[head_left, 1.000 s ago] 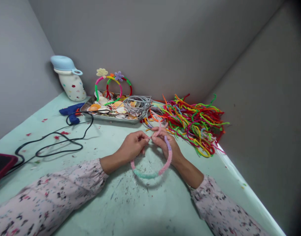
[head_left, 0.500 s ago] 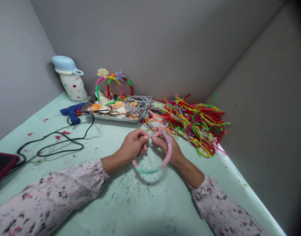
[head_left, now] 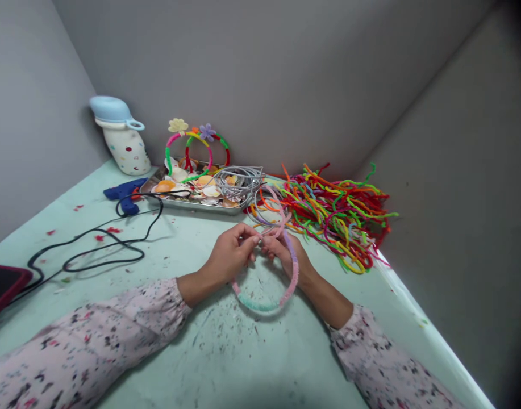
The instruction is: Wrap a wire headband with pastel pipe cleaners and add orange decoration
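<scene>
Between my two hands is a ring wrapped in fuzzy pipe cleaner (head_left: pixel 260 305), with mint, pink and lilac sections. My left hand (head_left: pixel 232 250) pinches it at the upper left, thumb against fingers. Close beside, my right hand (head_left: pixel 288 253) pinches the top, with the lilac and pink side passing in front of its palm. A loose pink pipe cleaner (head_left: pixel 277 199) loops up from my right fingertips. The fingertips nearly meet, and exactly what lies between them is too small to make out.
A metal tray (head_left: pixel 196 204) holds shells, coiled grey wire (head_left: pixel 241 182) and two finished-looking rings with flowers. Right of it lies a heap of pipe cleaners (head_left: pixel 337 210). At left are a blue glue gun (head_left: pixel 126 193), black cable (head_left: pixel 102 241), a bottle (head_left: pixel 124 142) and a red-edged device (head_left: pixel 7 289).
The ring has tipped and dropped slightly toward me. The loose pink pipe cleaner has swung into a taller loop, and both hands stay pinched close together.
</scene>
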`<state>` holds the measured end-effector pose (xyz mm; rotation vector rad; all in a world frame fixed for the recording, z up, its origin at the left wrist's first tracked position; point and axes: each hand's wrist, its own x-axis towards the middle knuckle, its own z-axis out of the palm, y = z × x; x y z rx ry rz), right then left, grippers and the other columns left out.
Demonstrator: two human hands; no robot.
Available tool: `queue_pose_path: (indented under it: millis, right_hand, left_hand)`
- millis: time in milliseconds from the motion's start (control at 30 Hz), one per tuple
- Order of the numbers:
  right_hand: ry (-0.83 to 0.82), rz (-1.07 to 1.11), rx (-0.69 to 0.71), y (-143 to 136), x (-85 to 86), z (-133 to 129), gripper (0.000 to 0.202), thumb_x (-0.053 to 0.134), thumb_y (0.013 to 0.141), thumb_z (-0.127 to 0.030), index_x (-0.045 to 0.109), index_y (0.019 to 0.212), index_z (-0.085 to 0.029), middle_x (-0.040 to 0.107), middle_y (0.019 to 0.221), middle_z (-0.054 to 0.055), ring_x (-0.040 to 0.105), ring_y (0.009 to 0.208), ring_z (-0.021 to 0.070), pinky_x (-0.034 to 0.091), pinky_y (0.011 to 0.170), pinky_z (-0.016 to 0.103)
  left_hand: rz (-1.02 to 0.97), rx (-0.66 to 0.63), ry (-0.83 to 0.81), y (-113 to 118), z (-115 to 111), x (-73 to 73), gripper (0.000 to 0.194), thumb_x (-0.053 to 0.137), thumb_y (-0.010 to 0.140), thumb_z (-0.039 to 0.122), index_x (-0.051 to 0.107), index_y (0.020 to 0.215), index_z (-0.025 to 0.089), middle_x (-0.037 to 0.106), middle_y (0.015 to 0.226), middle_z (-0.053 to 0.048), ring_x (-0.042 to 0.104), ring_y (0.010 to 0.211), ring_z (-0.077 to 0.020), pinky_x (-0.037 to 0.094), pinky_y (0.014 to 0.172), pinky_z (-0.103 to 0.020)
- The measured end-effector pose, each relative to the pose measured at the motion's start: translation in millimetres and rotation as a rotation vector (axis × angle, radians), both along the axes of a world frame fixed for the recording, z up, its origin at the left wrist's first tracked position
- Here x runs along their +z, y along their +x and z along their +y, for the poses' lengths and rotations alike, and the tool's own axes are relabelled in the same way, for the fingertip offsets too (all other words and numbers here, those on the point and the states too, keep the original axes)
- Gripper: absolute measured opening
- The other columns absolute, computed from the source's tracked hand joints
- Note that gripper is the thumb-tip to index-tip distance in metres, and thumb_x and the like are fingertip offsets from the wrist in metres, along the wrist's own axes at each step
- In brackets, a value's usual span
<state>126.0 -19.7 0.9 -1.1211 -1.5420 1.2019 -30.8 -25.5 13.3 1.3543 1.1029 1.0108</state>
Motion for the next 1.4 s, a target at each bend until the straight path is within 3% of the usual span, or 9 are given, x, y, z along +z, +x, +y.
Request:
queue_pose_path:
  millis: [300,900,1400]
  right_hand:
    - [0.010,-0.025,-0.068,-2,1.8,0,0.024,0.060,0.077,-0.040,0.057,0.068,-0.018,0.054,0.058,-0.001,0.049,0.055,0.0135,0.039,0.054,0.027]
    - [0.021,-0.098,-0.009,0,2.2,1,0.017,0.056,0.076,-0.030,0.053,0.067,-0.017,0.052,0.058,-0.002,0.048,0.054,0.0125,0.037,0.055,0.026]
    - [0.012,-0.112,0.002,1,4.0,1,0.015,0.055,0.076,-0.029,0.053,0.068,-0.016,0.052,0.057,-0.002,0.047,0.053,0.0122,0.036,0.054,0.026]
  left_hand:
    - [-0.009,-0.022,0.010,0,0,-0.3,0.021,0.054,0.080,0.036,0.055,0.087,0.016,0.054,0.051,0.004,0.043,0.039,-0.0056,0.033,0.038,-0.015]
    - [-0.062,-0.078,0.013,0,2,-10.1,0.016,0.052,0.081,0.033,0.051,0.083,0.017,0.057,0.054,0.003,0.046,0.042,-0.0063,0.036,0.042,-0.016]
    - [-0.110,-0.093,-0.010,0,0,-7.2,0.014,0.052,0.082,0.030,0.051,0.083,0.016,0.056,0.054,0.003,0.046,0.043,-0.0055,0.034,0.042,-0.015]
